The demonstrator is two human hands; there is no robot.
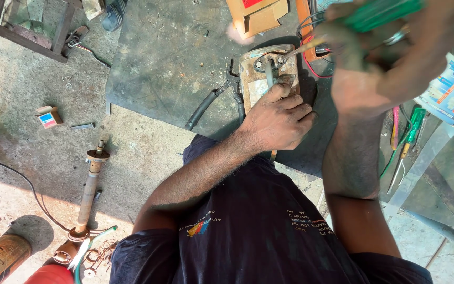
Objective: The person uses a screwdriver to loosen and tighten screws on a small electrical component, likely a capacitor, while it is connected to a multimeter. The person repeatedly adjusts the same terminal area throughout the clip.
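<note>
My left hand presses down on a small rusty metal plate part lying on a dark slab, fingers curled over its near edge. My right hand, raised close to the camera and blurred, grips a green-handled screwdriver. Its metal shaft slants down to a fitting at the top of the rusty part. Black-handled pliers lie just left of the part.
The dark slab rests on a concrete floor. A cardboard piece lies at its far edge. At the right are more screwdrivers and a printed box. At the left sit a long rusty shaft, a small box and a black cable.
</note>
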